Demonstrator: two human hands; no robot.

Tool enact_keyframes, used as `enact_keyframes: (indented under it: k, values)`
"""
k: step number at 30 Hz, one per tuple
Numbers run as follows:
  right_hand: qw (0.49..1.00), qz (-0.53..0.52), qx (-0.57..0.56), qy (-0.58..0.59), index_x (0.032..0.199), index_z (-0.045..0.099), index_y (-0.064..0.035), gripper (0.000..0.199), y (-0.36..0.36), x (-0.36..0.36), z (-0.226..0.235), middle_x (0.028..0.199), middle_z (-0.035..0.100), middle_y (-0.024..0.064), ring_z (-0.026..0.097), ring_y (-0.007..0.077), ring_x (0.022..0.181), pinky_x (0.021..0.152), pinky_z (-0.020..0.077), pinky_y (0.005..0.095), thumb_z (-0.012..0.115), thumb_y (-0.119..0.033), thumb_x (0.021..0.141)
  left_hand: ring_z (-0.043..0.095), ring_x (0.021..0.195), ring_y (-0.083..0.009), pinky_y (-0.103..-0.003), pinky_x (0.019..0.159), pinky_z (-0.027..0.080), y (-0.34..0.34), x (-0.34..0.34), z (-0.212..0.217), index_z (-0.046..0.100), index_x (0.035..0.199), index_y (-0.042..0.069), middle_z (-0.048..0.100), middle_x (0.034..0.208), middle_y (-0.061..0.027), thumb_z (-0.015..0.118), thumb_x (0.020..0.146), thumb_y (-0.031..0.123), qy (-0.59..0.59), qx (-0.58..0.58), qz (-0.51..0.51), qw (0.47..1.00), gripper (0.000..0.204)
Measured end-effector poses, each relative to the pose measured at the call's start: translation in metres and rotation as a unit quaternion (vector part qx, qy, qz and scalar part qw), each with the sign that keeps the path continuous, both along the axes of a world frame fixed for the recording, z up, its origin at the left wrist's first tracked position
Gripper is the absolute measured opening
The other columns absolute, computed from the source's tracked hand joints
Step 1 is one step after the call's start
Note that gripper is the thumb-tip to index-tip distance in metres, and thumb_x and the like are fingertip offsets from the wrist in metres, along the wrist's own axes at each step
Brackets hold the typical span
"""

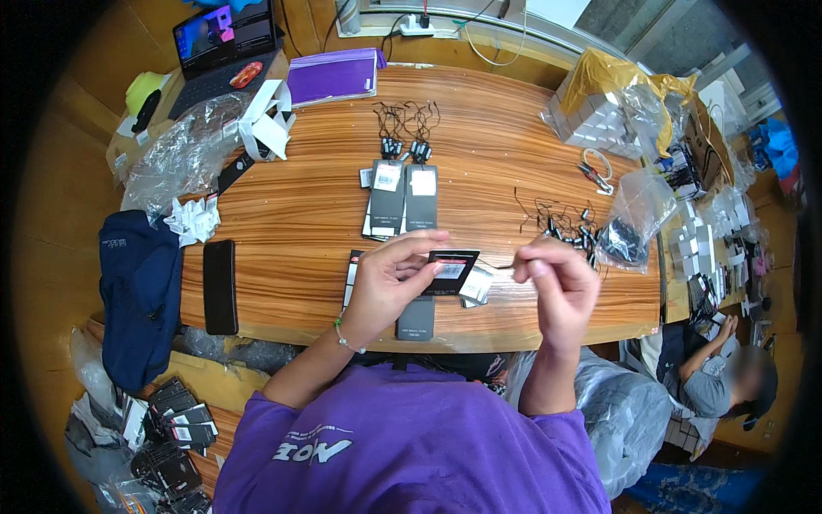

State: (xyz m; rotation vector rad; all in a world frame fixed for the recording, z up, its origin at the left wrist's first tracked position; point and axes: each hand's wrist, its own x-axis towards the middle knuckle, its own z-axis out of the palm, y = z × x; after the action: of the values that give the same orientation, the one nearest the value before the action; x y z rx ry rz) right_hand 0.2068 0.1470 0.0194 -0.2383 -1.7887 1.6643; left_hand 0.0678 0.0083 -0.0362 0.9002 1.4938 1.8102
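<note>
My left hand [385, 284], with a beaded bracelet at the wrist, grips a black hang tag [462, 276] between thumb and fingers; the tag bears a red and white label. To its right, my right hand [561, 287] is closed in a pinch on a thin dark tag string [503, 266] that reaches toward the tag. Whether the string passes through the tag is too small to tell. Under and beside my left hand lie more dark tags [415, 325] and a pale-labelled tag [477, 289]. Farther off are two rows of grey tags [387, 195] with strings [409, 120] fanned out behind them.
Loose strings [561, 224] lie right, near a clear bag [638, 223] and snips [594, 177]. White boxes [591, 120] stand at the back right. At left are a phone [221, 287], blue pouch [141, 300], purple folder [332, 77] and laptop [227, 43]. Another person [723, 377] sits at right.
</note>
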Motion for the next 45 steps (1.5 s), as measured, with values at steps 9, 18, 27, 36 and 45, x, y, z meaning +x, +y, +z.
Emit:
enact_keyframes:
  k: [9,18,27,36,45]
  values:
    - [0.971,-0.047,0.189,-0.138,0.098,0.045,0.0007,0.024,-0.03,-0.026,-0.017,0.063,0.053,0.0083,0.052,0.0143,0.055,0.052,0.0427,0.0255,0.055,0.007,0.077,0.061,0.081,-0.0101,-0.02,0.068,0.051,-0.001,0.002,0.003,0.059,0.098,-0.002,0.063,0.091,-0.0071,0.061,0.079,-0.004,-0.014,-0.002,0.029,0.999,0.019]
    - [0.97,-0.046,0.176,-0.161,0.1,0.043,0.0006,0.028,-0.03,-0.028,-0.015,0.06,0.052,0.0088,0.053,0.0172,0.052,0.05,0.0427,0.0275,0.055,0.007,0.075,0.061,0.078,-0.0105,-0.021,0.069,0.052,-0.002,0.006,0.011,0.061,0.094,-0.004,0.064,0.089,-0.007,0.06,0.079,-0.005,0.073,-0.013,0.035,0.997,0.016]
    - [0.989,0.058,-0.067,-0.115,0.103,0.037,-0.0018,0.028,-0.023,-0.027,-0.03,0.064,0.051,0.0039,0.047,0.0078,0.058,0.053,0.0374,0.0221,0.051,0.006,0.081,0.062,0.069,-0.0132,-0.023,0.058,0.052,-0.008,0.003,0.027,0.063,0.091,-0.002,0.064,0.081,-0.0094,0.062,0.076,-0.003,0.331,-0.032,0.031,0.943,0.015]
    - [0.944,-0.018,0.306,-0.12,0.099,0.041,-0.0009,0.028,-0.021,-0.028,-0.032,0.069,0.053,0.0109,0.054,0.0234,0.062,0.057,0.0422,0.0318,0.053,0.007,0.076,0.062,0.071,-0.0132,-0.024,0.064,0.054,-0.006,0.0,0.016,0.062,0.091,-0.003,0.064,0.085,-0.009,0.061,0.077,-0.002,0.269,-0.068,0.029,0.96,0.014]
    - [0.898,-0.021,0.424,-0.115,0.104,0.043,0.0004,0.038,-0.016,-0.028,-0.024,0.081,0.053,0.0166,0.053,0.0331,0.073,0.066,0.0426,0.0399,0.056,0.007,0.069,0.061,0.067,-0.0175,-0.026,0.06,0.051,-0.001,0.001,0.017,0.06,0.087,-0.002,0.062,0.078,-0.0096,0.061,0.077,0.002,0.235,-0.05,0.036,0.97,0.011]
